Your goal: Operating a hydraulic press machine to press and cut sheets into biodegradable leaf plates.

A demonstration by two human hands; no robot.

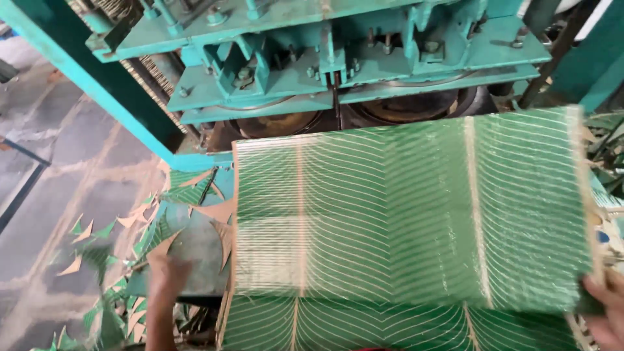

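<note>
Looking down from the head camera, a big green leaf-printed sheet (403,214) fills the middle, lying flat just in front of the teal press machine (312,58), its far edge right at the foot of the machine's dark round dies (403,107). Pale ribs and two cream seams run across the sheet. Beneath it, at the near edge, another sheet of the same print (364,325) peeks out, so this is the top of a stack.

The right hand (608,309) is at the sheet's near right corner, fingers closed onto the edge, gripping it. The left hand (170,270) is off to the left of the sheet, blurred, hovering above a grey metal plate (195,250) beside the machine's base; whether its fingers are spread or curled, I cannot tell, and it is not touching the sheet. The two hands are well apart, one on each side of the sheet.

Left of the machine, green and tan triangular offcuts (97,240) litter the stone floor (58,169), thickest near the plate. More scraps (604,136) show right of the sheet.
</note>
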